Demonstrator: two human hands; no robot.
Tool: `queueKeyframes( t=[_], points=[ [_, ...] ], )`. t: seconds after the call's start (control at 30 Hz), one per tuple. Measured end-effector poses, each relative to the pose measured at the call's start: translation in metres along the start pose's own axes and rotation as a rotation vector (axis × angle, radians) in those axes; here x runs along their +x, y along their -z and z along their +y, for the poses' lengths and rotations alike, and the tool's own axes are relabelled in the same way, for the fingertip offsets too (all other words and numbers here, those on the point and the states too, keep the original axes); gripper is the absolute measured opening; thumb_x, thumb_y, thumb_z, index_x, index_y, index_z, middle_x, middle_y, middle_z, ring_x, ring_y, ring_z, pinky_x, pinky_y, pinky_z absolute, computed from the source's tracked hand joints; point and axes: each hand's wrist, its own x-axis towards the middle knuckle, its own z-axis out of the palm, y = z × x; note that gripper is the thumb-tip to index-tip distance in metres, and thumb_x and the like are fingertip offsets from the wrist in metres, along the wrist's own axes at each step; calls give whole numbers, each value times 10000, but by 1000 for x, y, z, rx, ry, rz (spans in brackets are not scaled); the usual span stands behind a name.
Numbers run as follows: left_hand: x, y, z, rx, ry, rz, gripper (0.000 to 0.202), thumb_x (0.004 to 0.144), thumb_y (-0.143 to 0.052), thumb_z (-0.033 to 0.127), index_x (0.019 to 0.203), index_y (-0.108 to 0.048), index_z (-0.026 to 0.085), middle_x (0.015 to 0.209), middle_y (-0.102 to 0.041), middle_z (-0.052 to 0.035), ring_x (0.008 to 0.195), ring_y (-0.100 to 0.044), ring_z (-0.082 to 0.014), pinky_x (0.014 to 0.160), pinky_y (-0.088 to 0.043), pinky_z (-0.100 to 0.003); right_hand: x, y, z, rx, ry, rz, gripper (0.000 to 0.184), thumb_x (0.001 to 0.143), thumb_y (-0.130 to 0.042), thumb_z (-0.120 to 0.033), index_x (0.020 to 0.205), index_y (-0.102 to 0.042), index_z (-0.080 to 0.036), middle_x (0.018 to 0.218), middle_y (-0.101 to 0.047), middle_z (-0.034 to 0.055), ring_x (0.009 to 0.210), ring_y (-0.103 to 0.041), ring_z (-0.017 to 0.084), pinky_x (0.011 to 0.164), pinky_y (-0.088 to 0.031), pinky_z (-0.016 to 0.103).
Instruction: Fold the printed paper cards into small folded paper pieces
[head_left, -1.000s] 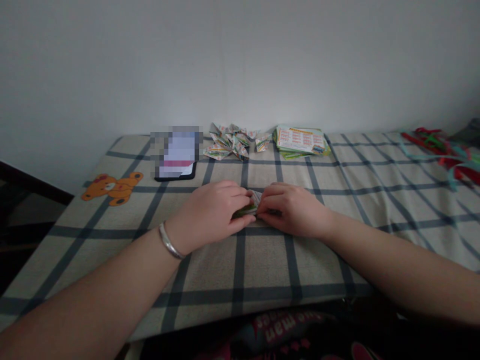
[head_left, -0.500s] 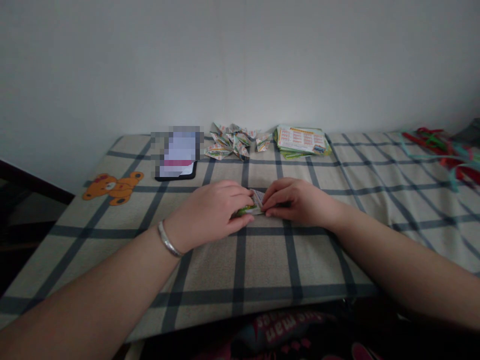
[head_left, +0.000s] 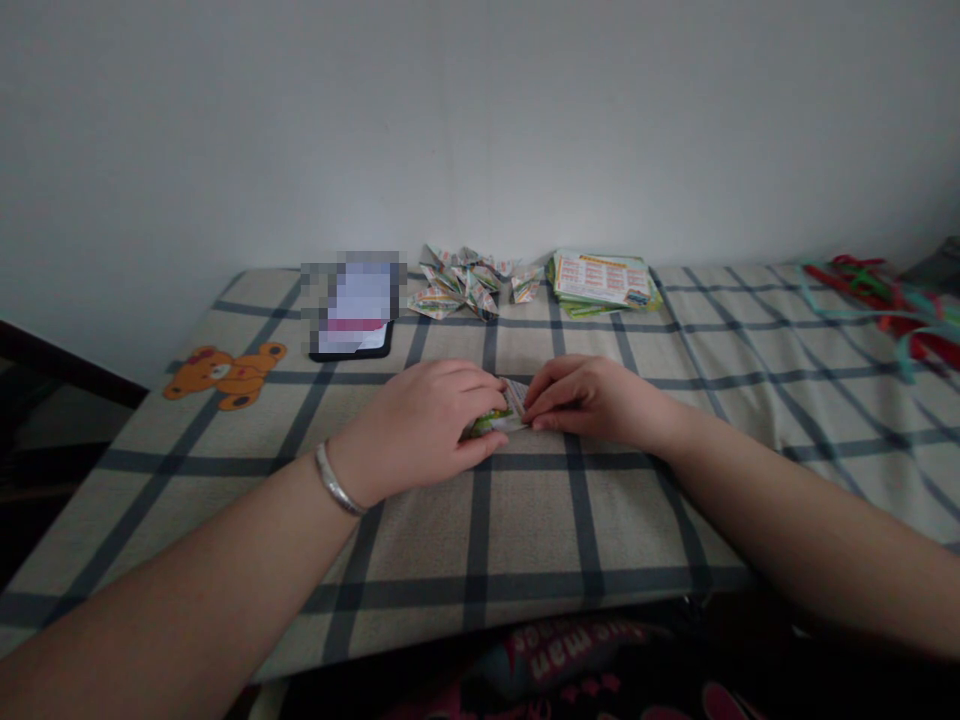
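Note:
A small folded piece of printed paper point(head_left: 514, 400), green and white, lies on the checked tablecloth between my hands. My left hand point(head_left: 431, 415), with a silver bangle on the wrist, holds the paper's left part, the thumb at the near edge and the fingers over the far side. Much of the paper is hidden under this hand. At the paper's right end, my right hand point(head_left: 589, 400) pinches it between thumb and fingertips.
Behind my hands lie several folded paper pieces point(head_left: 465, 283) and a stack of printed leaflets point(head_left: 604, 282). A phone point(head_left: 360, 310), partly blurred, and a bear cutout point(head_left: 225, 375) are on the left. Coloured ribbons point(head_left: 885, 310) lie at the far right. A wall point(head_left: 480, 130) rises behind the table.
Both hands stay almost in place on the folded paper. The fingers of my right hand have shifted very slightly at its right end.

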Motion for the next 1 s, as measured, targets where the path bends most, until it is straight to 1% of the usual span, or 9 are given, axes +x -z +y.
queueKeyframes(
  t=[0.13,0.2,0.3,0.37,0.47,0.63,0.83,1.0],
  points=[
    [1,1,1,-17,9,-20,343,883,-566,403,1116,-657,168,1186,-660,-80,1116,-583,-255,997,-458,-437,0,-2,0,-6,11,6,127,880,-627,-220,886,-747,-178,935,-708,54,811,-642,117,740,-513,243],
    [2,1,2,-28,17,-20,340,887,-560,406,1112,-658,170,1174,-659,-80,1108,-584,-250,994,-458,-434,1,-3,-3,-51,13,11,118,877,-618,-212,867,-730,-175,921,-698,54,807,-631,124,742,-501,249],
    [2,2,3,-29,22,-3,318,885,-573,405,1079,-667,172,1134,-663,-81,1083,-587,-243,980,-463,-421,2,-5,-10,-207,-12,7,105,872,-598,-205,845,-695,-174,879,-678,50,809,-606,148,748,-466,273],
    [2,1,4,-30,22,6,298,890,-574,410,1044,-678,177,1108,-668,-77,1067,-588,-242,969,-467,-417,2,-7,-16,-327,-56,5,118,879,-574,-218,840,-674,-169,839,-662,48,791,-587,162,725,-436,282],
    [2,0,6,-35,38,9,265,919,-544,394,990,-690,185,1083,-669,-68,1054,-588,-235,960,-468,-416,4,-10,-21,-428,-111,21,162,898,-535,-252,852,-654,-152,820,-646,56,760,-567,166,691,-399,284],
    [5,-4,7,-48,118,44,184,918,-555,298,943,-688,173,1047,-645,-73,1009,-584,-223,911,-484,-399,7,-14,-21,-436,-139,34,172,905,-506,-244,848,-637,-147,820,-636,53,747,-561,161,672,-380,279],
    [8,-7,6,-34,112,67,152,905,-580,273,864,-663,153,937,-639,-67,960,-582,-224,879,-491,-394,8,-15,-21,-430,-125,72,143,901,-532,-237,863,-631,-141,828,-624,59,800,-560,177,729,-403,289],
    [8,-9,6,-18,125,70,143,907,-577,258,859,-648,143,916,-642,-67,936,-585,-225,857,-493,-388,9,-14,-22,-439,-138,69,147,917,-554,-252,890,-642,-137,865,-621,66,835,-560,185,754,-408,291]
  ],
)
